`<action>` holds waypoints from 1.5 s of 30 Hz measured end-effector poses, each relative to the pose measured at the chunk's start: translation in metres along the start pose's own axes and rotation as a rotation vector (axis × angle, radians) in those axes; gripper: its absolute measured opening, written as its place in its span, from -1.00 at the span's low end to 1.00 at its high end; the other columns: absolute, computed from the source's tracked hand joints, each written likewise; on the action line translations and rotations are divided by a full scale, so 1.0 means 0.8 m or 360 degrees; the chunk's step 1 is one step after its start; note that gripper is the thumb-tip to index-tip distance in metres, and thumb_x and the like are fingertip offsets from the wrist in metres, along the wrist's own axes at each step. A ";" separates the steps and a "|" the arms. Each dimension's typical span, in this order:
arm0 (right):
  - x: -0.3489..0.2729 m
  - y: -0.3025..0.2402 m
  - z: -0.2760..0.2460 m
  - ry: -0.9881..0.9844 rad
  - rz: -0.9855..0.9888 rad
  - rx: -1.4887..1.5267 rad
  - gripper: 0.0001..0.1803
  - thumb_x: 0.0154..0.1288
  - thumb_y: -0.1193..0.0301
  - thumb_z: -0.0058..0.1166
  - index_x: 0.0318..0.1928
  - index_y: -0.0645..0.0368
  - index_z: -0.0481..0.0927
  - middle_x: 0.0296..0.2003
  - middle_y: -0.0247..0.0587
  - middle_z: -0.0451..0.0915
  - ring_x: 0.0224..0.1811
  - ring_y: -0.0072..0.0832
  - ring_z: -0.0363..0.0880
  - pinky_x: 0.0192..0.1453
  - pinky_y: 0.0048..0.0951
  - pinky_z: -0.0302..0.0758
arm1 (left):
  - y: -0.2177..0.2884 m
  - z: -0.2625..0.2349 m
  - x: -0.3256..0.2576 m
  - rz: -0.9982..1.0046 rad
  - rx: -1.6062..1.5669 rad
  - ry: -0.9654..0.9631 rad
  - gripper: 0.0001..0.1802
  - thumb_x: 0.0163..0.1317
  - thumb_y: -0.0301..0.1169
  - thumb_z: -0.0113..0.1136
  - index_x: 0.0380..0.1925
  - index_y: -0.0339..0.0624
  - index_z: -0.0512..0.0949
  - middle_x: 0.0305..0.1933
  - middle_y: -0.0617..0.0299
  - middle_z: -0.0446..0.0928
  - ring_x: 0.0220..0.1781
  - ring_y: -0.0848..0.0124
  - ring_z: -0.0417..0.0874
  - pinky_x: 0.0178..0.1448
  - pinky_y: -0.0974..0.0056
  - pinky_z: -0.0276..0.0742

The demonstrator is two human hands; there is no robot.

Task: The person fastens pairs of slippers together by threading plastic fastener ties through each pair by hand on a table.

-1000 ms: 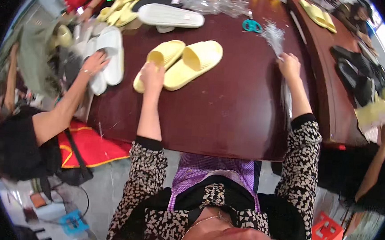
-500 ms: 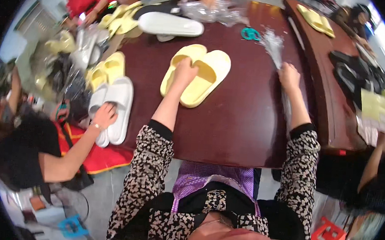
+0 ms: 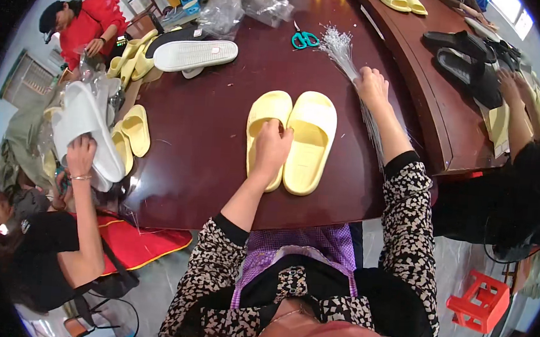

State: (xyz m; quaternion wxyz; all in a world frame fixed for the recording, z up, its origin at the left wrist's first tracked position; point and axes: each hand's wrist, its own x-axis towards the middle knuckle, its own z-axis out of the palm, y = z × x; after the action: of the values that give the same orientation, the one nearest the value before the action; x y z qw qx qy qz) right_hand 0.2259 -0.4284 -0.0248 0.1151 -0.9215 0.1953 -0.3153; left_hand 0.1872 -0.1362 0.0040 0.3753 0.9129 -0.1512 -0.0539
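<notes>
A pair of pale yellow slide slippers [image 3: 310, 140] lies side by side, soles down, on the dark red table in front of me. My left hand [image 3: 273, 147] is closed on their inner edges, its fingers between the two straps. Farther right, my right hand [image 3: 374, 88] has its fingers bent round a bundle of thin, clear plastic ties [image 3: 340, 48]. The fanned tips stick out beyond this hand, and the long tails run back along my forearm. Teal-handled scissors [image 3: 304, 40] lie just left of the fanned tips.
White slippers [image 3: 195, 56] lie at the far left by several yellow ones. At left, a co-worker's hand [image 3: 81, 155] holds white slippers [image 3: 91, 128] above a small yellow pair [image 3: 136, 131]. Clear plastic bags [image 3: 263, 2] lie at the back. Black slippers [image 3: 462, 66] rest on the right table.
The yellow slippers have turned straighter and sit closer together, my left hand still on them. My right hand remains at the ties. The left co-worker has lifted the white slippers off the table.
</notes>
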 end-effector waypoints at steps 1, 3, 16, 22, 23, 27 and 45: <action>0.000 0.004 -0.001 0.0002 0.0007 0.0000 -0.82 0.16 0.35 -0.01 -0.35 0.17 0.60 -0.25 -0.02 0.59 -0.14 -0.13 0.55 -0.07 -0.12 0.39 | 0.001 0.004 -0.005 0.0004 0.0004 -0.0004 -0.77 0.23 -0.35 0.04 -0.38 -0.35 0.38 -0.27 0.10 0.35 -0.29 0.39 0.37 -0.16 0.26 0.35; 0.004 0.018 -0.005 -0.0234 0.0102 -0.0020 -0.80 0.14 0.34 0.00 -0.34 0.17 0.60 -0.29 0.00 0.60 -0.16 -0.10 0.56 -0.10 -0.12 0.41 | 0.004 0.012 -0.015 0.0108 -0.0093 0.0077 -0.77 0.19 -0.37 0.07 -0.35 -0.38 0.40 -0.29 0.02 0.40 -0.29 0.25 0.45 -0.16 0.19 0.38; 0.000 0.001 -0.047 -0.0118 0.0311 0.0664 -0.79 0.20 0.37 0.02 -0.25 0.23 0.60 -0.34 0.01 0.62 -0.26 -0.15 0.60 -0.15 -0.29 0.49 | -0.045 0.011 0.027 0.0120 -0.0423 0.0056 -0.70 0.19 -0.40 0.07 -0.20 -0.47 0.44 -0.34 0.03 0.49 -0.35 0.35 0.53 -0.24 0.27 0.44; -0.003 -0.007 -0.076 0.0065 0.0288 0.0846 -0.82 0.16 0.45 0.04 -0.28 0.29 0.59 -0.53 -0.09 0.58 -0.47 -0.48 0.54 -0.32 -0.46 0.46 | -0.003 -0.028 0.031 0.0244 -0.0230 0.0114 -0.75 0.19 -0.43 0.08 -0.23 -0.45 0.47 -0.45 0.13 0.52 -0.41 0.49 0.51 -0.33 0.36 0.44; -0.005 -0.007 -0.076 0.0048 0.0289 0.0870 -0.82 0.16 0.45 0.04 -0.28 0.30 0.59 -0.54 -0.11 0.57 -0.48 -0.51 0.52 -0.32 -0.48 0.45 | 0.006 -0.033 0.034 0.0325 -0.0211 0.0158 -0.76 0.17 -0.44 0.09 -0.25 -0.42 0.47 -0.37 0.07 0.52 -0.37 0.38 0.54 -0.30 0.30 0.46; -0.013 -0.007 -0.064 -0.0067 0.0222 0.0980 -0.82 0.16 0.44 0.05 -0.29 0.31 0.59 -0.58 -0.19 0.55 -0.53 -0.59 0.46 -0.40 -0.53 0.41 | 0.056 -0.033 0.052 0.0655 -0.0220 0.0187 -0.79 0.12 -0.46 0.11 -0.26 -0.36 0.48 -0.20 -0.03 0.51 -0.25 0.13 0.58 -0.23 0.18 0.49; -0.013 0.004 -0.059 -0.1112 0.0745 0.2610 -0.81 0.27 0.43 0.00 -0.23 0.29 0.58 -0.54 -0.31 0.54 -0.59 -0.61 0.45 -0.52 -0.62 0.37 | 0.089 0.065 0.184 0.1328 -0.0070 -0.0446 -0.76 0.21 -0.42 0.08 -0.15 -0.26 0.54 -0.27 0.04 0.59 -0.15 0.22 0.63 -0.03 0.25 0.49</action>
State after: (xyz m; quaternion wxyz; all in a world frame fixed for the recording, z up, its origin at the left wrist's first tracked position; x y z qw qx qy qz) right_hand 0.1881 -0.4310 0.0051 0.8455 -0.5312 0.0461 -0.0274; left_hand 0.2987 -0.2656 0.0191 0.3603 0.7492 -0.5552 -0.0243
